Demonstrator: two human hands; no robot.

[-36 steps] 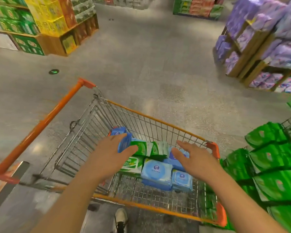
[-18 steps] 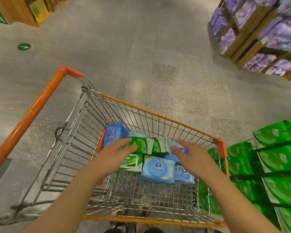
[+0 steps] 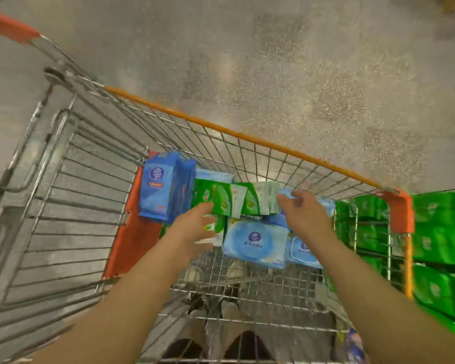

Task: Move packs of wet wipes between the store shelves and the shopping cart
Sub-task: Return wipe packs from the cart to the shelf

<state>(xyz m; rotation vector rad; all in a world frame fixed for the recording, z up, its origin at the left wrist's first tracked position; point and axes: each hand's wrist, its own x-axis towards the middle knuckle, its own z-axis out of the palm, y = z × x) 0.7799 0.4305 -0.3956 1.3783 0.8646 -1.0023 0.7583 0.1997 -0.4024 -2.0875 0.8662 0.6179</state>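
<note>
A wire shopping cart (image 3: 247, 135) with orange trim stands below me, holding several wet wipe packs at its far end. A dark blue pack (image 3: 160, 187) stands upright on the left. A green multipack (image 3: 237, 200) lies across the middle. Light blue packs (image 3: 255, 243) lie nearer to me. My left hand (image 3: 195, 229) reaches into the cart with spread fingers at the green multipack's left end. My right hand (image 3: 302, 214) hovers with spread fingers at its right end, over a light blue pack. Neither hand grips anything.
Green packs (image 3: 436, 248) are stacked on a store display right of the cart. The cart's orange handle (image 3: 8, 27) sits at the upper left, its folded child seat panel (image 3: 132, 232) inside on the left. Speckled grey floor lies beyond. My shoes show through the cart's wire bottom.
My view has tilted down and closer over the cart. Both hands have moved further into the basket towards the green multipack.
</note>
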